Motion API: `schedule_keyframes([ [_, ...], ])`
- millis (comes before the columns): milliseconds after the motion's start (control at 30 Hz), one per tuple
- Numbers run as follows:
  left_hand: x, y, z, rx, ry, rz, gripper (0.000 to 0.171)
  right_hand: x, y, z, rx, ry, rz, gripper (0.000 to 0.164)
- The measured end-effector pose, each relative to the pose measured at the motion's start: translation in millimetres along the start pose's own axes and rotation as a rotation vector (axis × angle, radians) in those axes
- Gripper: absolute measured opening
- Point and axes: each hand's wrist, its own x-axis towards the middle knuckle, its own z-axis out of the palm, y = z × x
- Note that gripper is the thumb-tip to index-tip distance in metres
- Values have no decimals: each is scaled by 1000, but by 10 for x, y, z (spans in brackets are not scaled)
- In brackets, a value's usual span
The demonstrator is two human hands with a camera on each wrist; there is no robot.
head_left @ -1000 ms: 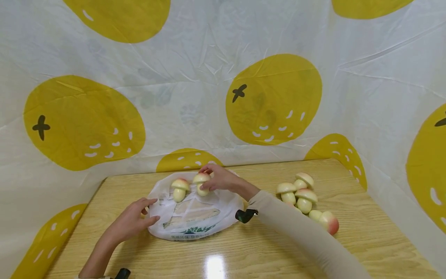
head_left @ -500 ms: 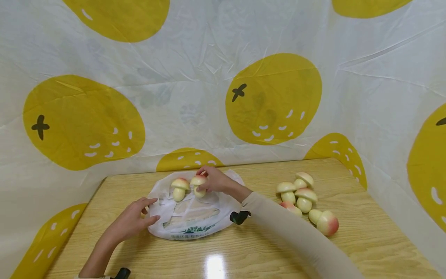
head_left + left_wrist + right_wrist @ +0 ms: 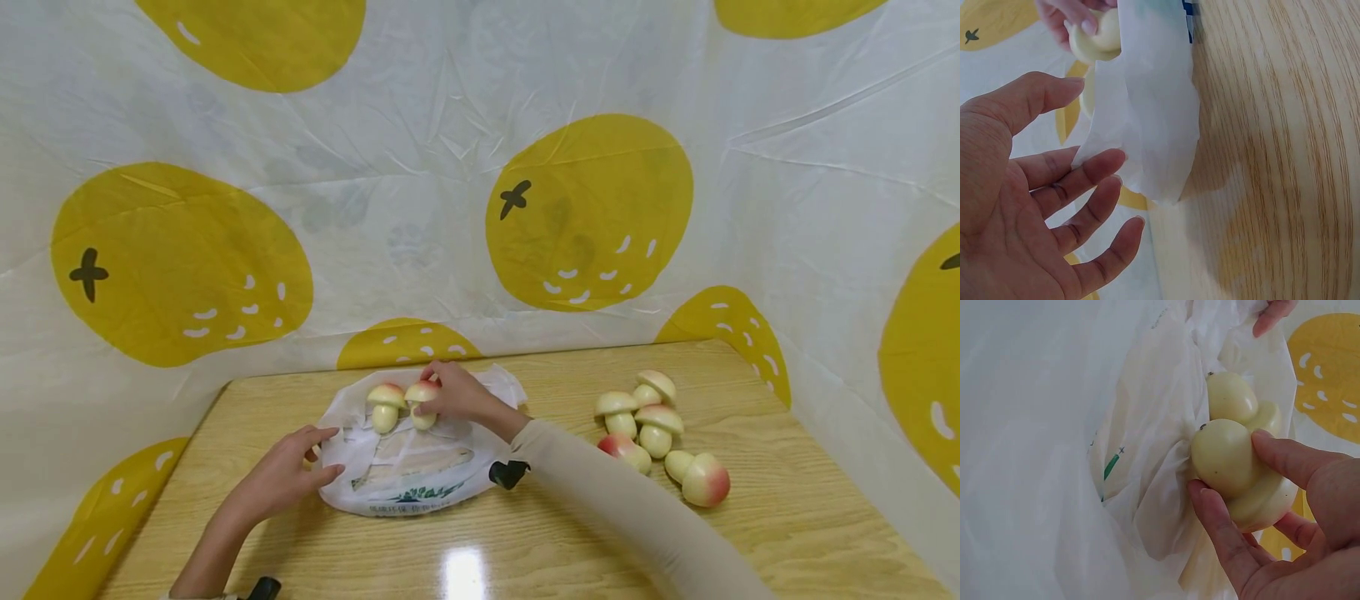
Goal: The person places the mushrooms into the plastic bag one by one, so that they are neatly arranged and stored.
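Observation:
A white plastic bag [image 3: 405, 502] with green print lies on the table, its mouth spread wide. In its back part, a cream mushroom with a pink-tinged cap [image 3: 386, 417] sits. Beside that one, my right hand [image 3: 456, 396] holds a second such mushroom [image 3: 1222, 459] between thumb and fingers; the two touch or nearly touch in the right wrist view. My left hand [image 3: 281, 471] is at the bag's left rim, thumb and fingers spread apart. In the left wrist view, its loosely bent fingers touch the bag's edge [image 3: 1154, 119], and the thumb stays off it.
To the right on the wooden table [image 3: 555, 533] lies a group of several more mushrooms, among them one with a reddish cap [image 3: 705, 481]. A white curtain with yellow fruit prints [image 3: 420, 225] rises behind the table's back edge.
My right hand has moved slightly left with its mushroom, bringing it close against the other one in the bag. My left hand has stayed at the bag's rim.

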Motion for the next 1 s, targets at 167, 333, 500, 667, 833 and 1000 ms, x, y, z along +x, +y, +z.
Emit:
schedule_keyframes([
  [167,-5,12,-1,-11,5,1,63,-11,-1,9,-55,11,-3,50],
  [333,-10,33,3,-17,8,-8,62,-21,-30,-1,-98,27,9,53],
  [500,-12,37,8,-15,8,-11,62,-16,-18,3,-118,38,11,56],
  [667,-15,29,7,-24,7,-8,63,-40,-5,-18,-95,39,25,56],
  [833,-16,26,4,-17,6,-6,62,-59,12,-47,-43,38,28,47],
  [1000,-12,27,0,-12,8,2,62,-35,34,-51,-26,28,10,41],
])
